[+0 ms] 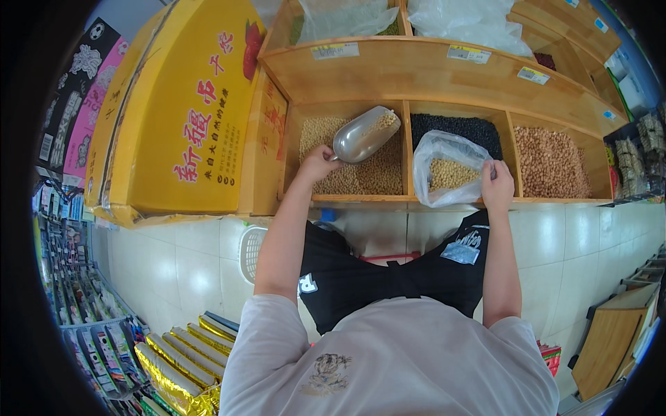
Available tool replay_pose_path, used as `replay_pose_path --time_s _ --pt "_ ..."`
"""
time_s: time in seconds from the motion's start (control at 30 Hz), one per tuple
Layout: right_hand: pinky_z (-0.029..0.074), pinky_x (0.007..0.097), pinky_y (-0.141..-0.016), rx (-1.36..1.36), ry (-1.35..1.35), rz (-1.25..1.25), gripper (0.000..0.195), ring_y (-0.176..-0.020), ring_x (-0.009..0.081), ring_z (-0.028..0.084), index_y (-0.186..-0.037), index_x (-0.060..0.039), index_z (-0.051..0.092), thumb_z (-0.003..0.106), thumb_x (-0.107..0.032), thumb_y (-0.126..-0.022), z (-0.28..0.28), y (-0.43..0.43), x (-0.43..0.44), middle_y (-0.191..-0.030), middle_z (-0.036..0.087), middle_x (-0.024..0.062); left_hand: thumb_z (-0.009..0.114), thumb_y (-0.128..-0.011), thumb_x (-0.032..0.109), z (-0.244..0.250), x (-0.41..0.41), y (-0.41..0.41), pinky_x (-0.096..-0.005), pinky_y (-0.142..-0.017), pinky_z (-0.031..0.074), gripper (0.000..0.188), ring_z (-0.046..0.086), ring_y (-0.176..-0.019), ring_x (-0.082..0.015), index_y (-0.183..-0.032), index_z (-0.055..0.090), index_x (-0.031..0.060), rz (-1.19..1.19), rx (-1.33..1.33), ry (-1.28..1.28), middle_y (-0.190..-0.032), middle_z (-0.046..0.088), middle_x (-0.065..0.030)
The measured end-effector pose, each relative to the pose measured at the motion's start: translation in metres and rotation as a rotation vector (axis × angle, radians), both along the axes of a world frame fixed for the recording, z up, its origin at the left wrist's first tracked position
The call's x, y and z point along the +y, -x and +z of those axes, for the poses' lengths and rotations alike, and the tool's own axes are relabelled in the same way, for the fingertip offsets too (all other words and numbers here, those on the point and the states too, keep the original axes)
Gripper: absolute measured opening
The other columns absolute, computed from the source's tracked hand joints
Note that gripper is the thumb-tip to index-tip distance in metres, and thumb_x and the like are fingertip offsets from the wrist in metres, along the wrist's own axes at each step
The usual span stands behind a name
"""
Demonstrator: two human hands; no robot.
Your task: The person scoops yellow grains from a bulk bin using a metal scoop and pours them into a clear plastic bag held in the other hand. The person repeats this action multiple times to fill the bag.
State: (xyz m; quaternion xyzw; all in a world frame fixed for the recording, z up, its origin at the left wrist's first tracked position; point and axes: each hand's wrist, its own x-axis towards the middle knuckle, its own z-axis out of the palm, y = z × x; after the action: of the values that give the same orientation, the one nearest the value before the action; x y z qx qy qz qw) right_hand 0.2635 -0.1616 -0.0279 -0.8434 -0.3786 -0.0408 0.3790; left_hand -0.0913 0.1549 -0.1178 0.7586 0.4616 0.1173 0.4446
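Observation:
My left hand (320, 164) grips the handle of a metal scoop (364, 136), tilted over a wooden compartment of soybeans (359, 180). A few beans lie near the scoop's far tip. My right hand (497, 182) pinches the right rim of a clear plastic bag (424, 179). Pale soybeans (451, 174) show inside the bag's open mouth. The bag rests over the front of the middle compartment, which holds black beans (455, 129). Reddish-brown peanuts or beans (549, 161) fill the compartment to the right.
A large yellow cardboard box (182, 114) stands left of the bins. Behind them rises a wooden tier (395, 73) with price tags and plastic bags (468, 23). A white plastic basket (250, 255) sits on the floor at left, and gold packages (182, 364) lie at lower left.

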Motion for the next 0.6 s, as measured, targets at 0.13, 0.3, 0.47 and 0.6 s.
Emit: replay_pose_path --time_s 0.13,0.3,0.47,0.6 --pt "0.051 0.0414 -0.068 -0.014 -0.019 0.013 0.024 -0.074 0.0334 0.063 -0.091 -0.0016 0.065 0.061 -0.024 -0.099 0.0 0.0 -0.001 -0.085 0.061 0.0137 0.085 -0.078 0.013 0.019 -0.007 -0.007 -0.0317 -0.075 0.053 0.03 0.064 -0.081 -0.0153 -0.096 0.064 0.002 -0.006 -0.2 -0.032 -0.087 0.069 -0.0067" --pt "0.05 0.0404 -0.067 -0.009 -0.069 0.002 0.022 -0.072 0.0314 0.062 -0.092 -0.0016 0.065 0.061 -0.022 -0.1 -0.001 -0.002 -0.001 -0.085 0.061 0.0133 0.082 -0.081 0.009 0.108 -0.032 -0.021 -0.031 -0.075 0.053 0.024 0.064 -0.081 -0.0141 -0.096 0.063 0.0027 -0.129 -0.224 -0.057 -0.085 0.068 -0.006" --pt "0.049 0.0381 -0.066 -0.004 -0.213 0.023 0.021 -0.07 0.0279 0.06 -0.094 -0.0009 0.066 0.06 -0.019 -0.102 -0.002 -0.001 -0.002 -0.085 0.06 0.0125 0.08 -0.08 0.011 0.203 -0.074 -0.044 -0.0377 -0.073 0.055 0.018 0.072 -0.081 -0.026 -0.095 0.07 0.0065 -0.393 -0.013 -0.548 -0.087 0.071 -0.0115" --pt "0.049 0.0378 -0.066 0.029 -0.213 0.028 0.022 -0.07 0.0278 0.06 -0.095 -0.0003 0.067 0.059 -0.02 -0.103 -0.002 -0.001 -0.004 -0.085 0.06 0.0127 0.079 -0.081 0.023 0.229 -0.12 -0.076 -0.0436 -0.075 0.058 0.019 0.072 -0.085 -0.0326 -0.092 0.071 0.0092 -0.501 0.366 -0.8 -0.09 0.072 -0.0105"
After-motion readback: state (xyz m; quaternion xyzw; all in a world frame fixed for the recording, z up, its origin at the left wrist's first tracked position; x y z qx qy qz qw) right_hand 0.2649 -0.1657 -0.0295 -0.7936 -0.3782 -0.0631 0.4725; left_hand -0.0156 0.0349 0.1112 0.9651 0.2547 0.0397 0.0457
